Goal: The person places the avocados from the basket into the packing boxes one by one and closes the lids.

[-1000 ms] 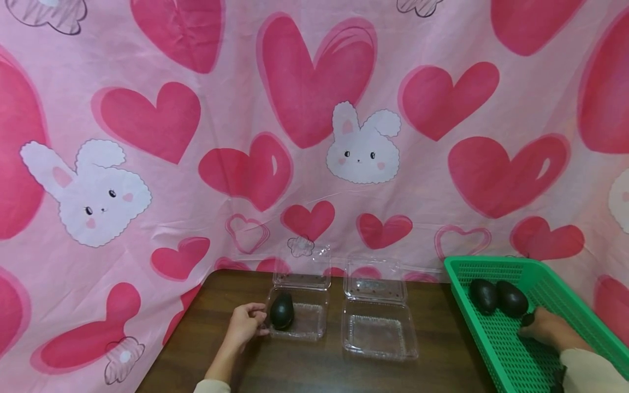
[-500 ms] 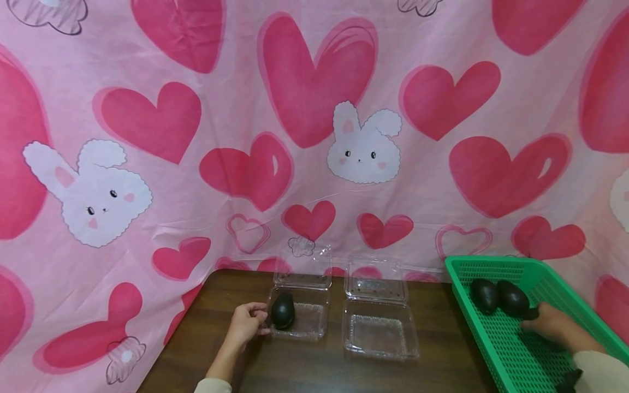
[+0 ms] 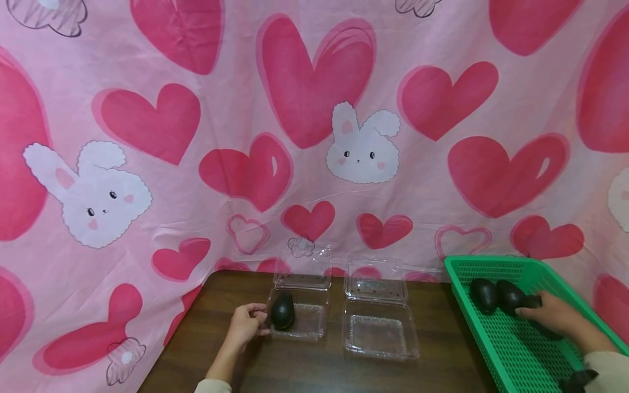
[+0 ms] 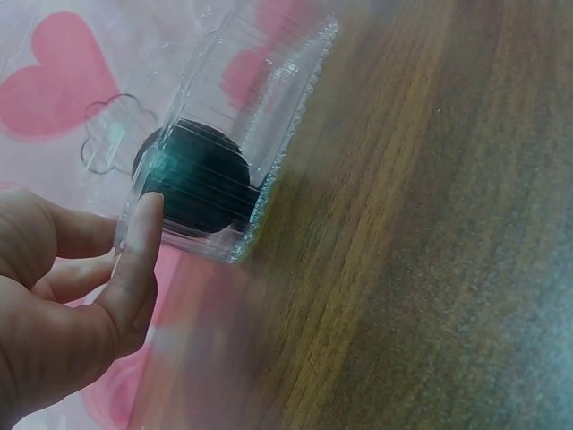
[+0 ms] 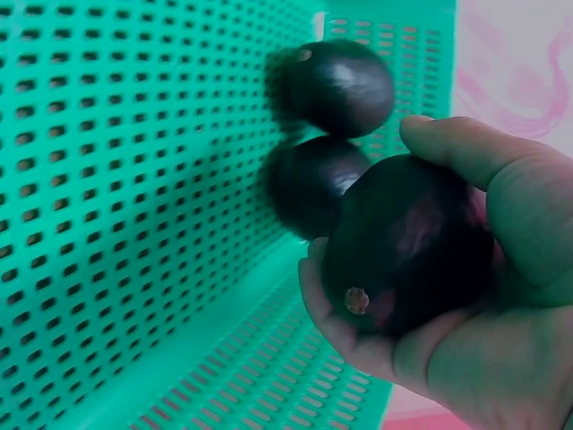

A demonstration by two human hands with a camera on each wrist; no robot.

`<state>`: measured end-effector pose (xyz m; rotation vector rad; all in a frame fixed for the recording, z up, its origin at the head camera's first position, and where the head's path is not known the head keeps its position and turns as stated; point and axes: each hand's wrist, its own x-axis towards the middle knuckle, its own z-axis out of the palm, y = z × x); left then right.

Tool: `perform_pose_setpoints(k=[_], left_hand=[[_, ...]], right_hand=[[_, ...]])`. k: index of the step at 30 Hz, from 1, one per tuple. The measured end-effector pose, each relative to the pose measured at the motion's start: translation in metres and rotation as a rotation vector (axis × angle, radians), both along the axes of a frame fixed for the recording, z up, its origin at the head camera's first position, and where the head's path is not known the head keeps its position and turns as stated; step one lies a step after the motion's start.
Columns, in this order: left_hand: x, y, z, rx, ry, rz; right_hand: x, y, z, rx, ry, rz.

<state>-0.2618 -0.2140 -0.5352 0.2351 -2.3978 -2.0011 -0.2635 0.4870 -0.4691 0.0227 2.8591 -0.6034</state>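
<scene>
My right hand (image 3: 557,316) grips a dark, nearly black avocado (image 5: 412,242), fingers and thumb wrapped around it, above the floor of the green basket (image 3: 472,327). Close to it, two more dark avocados (image 3: 484,296) (image 5: 345,87) lie side by side at the basket's far end. On the left, my left hand (image 3: 244,326) pinches the side rim of a clear plastic clamshell box (image 4: 260,116) between thumb and fingers. One avocado (image 3: 282,311) rests in that box's left half. A second clear clamshell box (image 3: 378,330) stands to its right, lid raised, nothing inside.
Both boxes stand on a brown wooden table (image 3: 295,371) with their lids leaning back. Behind the table hangs a pink cloth (image 3: 422,180) with hearts and rabbits. A dark shape (image 3: 580,380) shows beside the right sleeve, over the basket's near part.
My right hand has lifted slightly with the avocado and its forearm has shifted right within the basket. The left hand and the boxes have stayed put.
</scene>
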Motion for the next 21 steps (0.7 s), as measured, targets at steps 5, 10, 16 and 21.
perform_pose_setpoints(k=[5,10,16,21], left_hand=[[0.000,0.000,-0.001,0.002,-0.003,0.003],[-0.001,-0.001,0.000,0.001,-0.005,0.000],[-0.002,-0.001,0.000,-0.002,-0.002,-0.002],[-0.002,0.000,-0.001,0.003,-0.006,0.002]], right_hand=[[0.000,-0.009,0.015,-0.030,0.092,0.020],[-0.001,-0.022,0.028,-0.040,0.146,0.032],[0.001,-0.042,0.041,-0.037,0.154,0.028],[0.003,-0.060,0.048,-0.103,0.162,0.031]])
